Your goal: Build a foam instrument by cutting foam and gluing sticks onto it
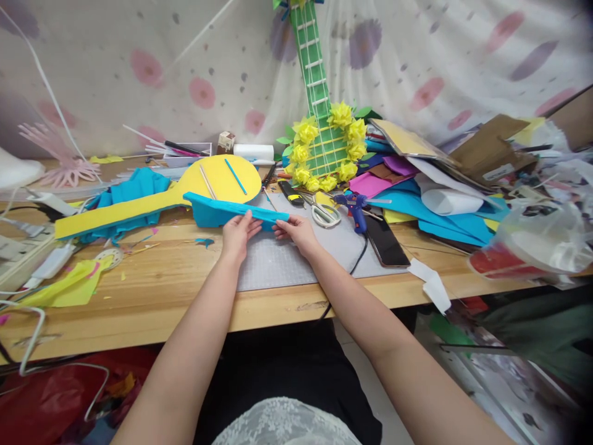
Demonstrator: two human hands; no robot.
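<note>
A strip of blue crepe paper, folded along its upper edge, stretches between my hands above a grey cutting mat. My left hand pinches its middle, thumb on top. At the strip's right end, my right hand grips it between thumb and fingers. Just behind lies a yellow banjo-shaped cutout with blue edging, a blue stick and a pale stick on its round body. Its long neck points left over a crumpled heap of blue crepe paper.
Scissors, a blue glue gun and a black phone lie to the right. A green paper instrument with yellow flowers stands at the back. Coloured paper and a plastic cup crowd the right side; power strips the left.
</note>
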